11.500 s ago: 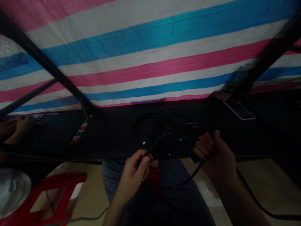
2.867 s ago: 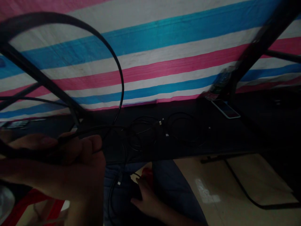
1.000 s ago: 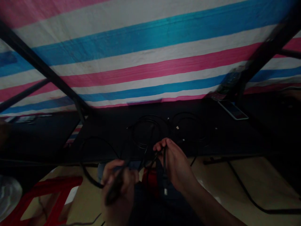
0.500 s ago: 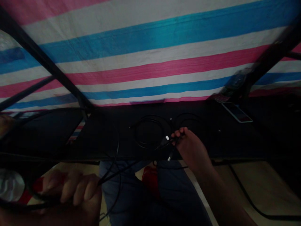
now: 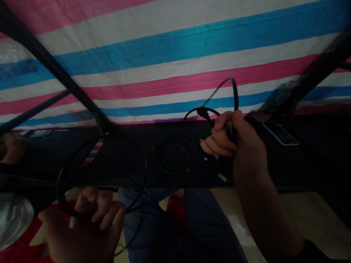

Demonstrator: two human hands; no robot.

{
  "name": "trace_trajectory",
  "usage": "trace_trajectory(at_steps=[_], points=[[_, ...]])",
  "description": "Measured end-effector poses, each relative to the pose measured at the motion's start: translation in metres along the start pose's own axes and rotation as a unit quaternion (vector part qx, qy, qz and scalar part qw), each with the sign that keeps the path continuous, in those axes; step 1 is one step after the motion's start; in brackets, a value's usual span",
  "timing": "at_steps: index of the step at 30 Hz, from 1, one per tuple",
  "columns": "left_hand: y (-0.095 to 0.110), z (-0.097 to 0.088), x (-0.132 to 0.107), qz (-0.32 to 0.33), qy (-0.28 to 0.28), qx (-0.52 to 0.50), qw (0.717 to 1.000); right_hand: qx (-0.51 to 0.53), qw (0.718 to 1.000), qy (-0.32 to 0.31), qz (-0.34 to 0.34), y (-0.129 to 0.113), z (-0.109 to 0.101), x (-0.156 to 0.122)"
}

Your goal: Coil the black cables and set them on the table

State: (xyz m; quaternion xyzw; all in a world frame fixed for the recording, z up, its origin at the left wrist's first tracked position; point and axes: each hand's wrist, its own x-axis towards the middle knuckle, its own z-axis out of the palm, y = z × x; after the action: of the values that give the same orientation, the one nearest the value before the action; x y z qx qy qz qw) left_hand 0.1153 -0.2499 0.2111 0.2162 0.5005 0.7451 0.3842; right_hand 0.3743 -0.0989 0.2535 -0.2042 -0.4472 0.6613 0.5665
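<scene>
My left hand (image 5: pixel 90 223), low at the left, is closed around a bundle of black cables (image 5: pixel 60 182) whose loops stand up above it and hang down beside my leg. My right hand (image 5: pixel 233 140) is raised over the dark tabletop (image 5: pixel 123 157), its fingers wrapped round a second black cable (image 5: pixel 236 95). That cable arches above the hand, with a dark connector (image 5: pixel 203 112) beside it; pale plug ends show below the fingers. A coiled black cable (image 5: pixel 164 166) lies on the table between my hands. The picture is dim, so cable ends are hard to trace.
A phone (image 5: pixel 281 133) lies on the table at the right, next to a clear plastic bag (image 5: pixel 276 100). Dark metal posts (image 5: pixel 65 78) stand at both sides before a striped sheet (image 5: pixel 175 69). At the far left is another person's hand (image 5: pixel 15 146).
My right hand has risen from the tabletop, lifting its cable into an arch. My left hand still grips its bundle, whose loop now stands higher. Another person's hand shows more clearly at the left.
</scene>
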Motion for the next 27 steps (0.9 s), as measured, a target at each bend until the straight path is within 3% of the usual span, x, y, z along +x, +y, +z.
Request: trace_trajectory(at_steps=[2,4,7,10,14,17,20,22,24,27], points=[[-0.002,0.000,0.002,-0.079,-0.008,-0.038,0.996,-0.009,1.000,0.014,-0.010,0.002,-0.004,0.011],[-0.009,0.000,0.000,-0.158,-0.033,-0.066,0.985,-0.008,0.999,0.034,-0.011,0.024,-0.018,0.026],[-0.026,-0.001,-0.006,-0.234,-0.072,-0.126,0.961,0.010,0.997,0.069,0.019,0.084,-0.050,0.041],[-0.043,-0.004,-0.012,-0.293,-0.111,-0.188,0.931,-0.072,0.984,0.115,0.118,0.148,-0.081,0.040],[-0.048,-0.004,-0.015,-0.314,-0.148,-0.166,0.923,-0.190,0.954,0.168,0.161,0.194,-0.103,0.019],[-0.049,-0.001,-0.014,-0.311,-0.210,-0.088,0.923,-0.251,0.942,0.173,0.140,0.192,-0.104,0.001],[-0.056,0.002,-0.013,-0.319,-0.286,-0.038,0.903,-0.396,0.906,0.117,0.088,0.170,-0.098,-0.017],[-0.061,0.004,-0.015,-0.332,-0.312,-0.021,0.890,-0.440,0.891,0.082,0.069,0.150,-0.090,-0.029],[-0.064,0.005,-0.018,-0.344,-0.318,-0.009,0.884,-0.393,0.916,0.048,0.070,0.131,-0.079,-0.041],[-0.060,0.009,-0.024,-0.338,-0.291,-0.016,0.895,-0.179,0.970,-0.043,0.157,0.115,-0.064,-0.060]])
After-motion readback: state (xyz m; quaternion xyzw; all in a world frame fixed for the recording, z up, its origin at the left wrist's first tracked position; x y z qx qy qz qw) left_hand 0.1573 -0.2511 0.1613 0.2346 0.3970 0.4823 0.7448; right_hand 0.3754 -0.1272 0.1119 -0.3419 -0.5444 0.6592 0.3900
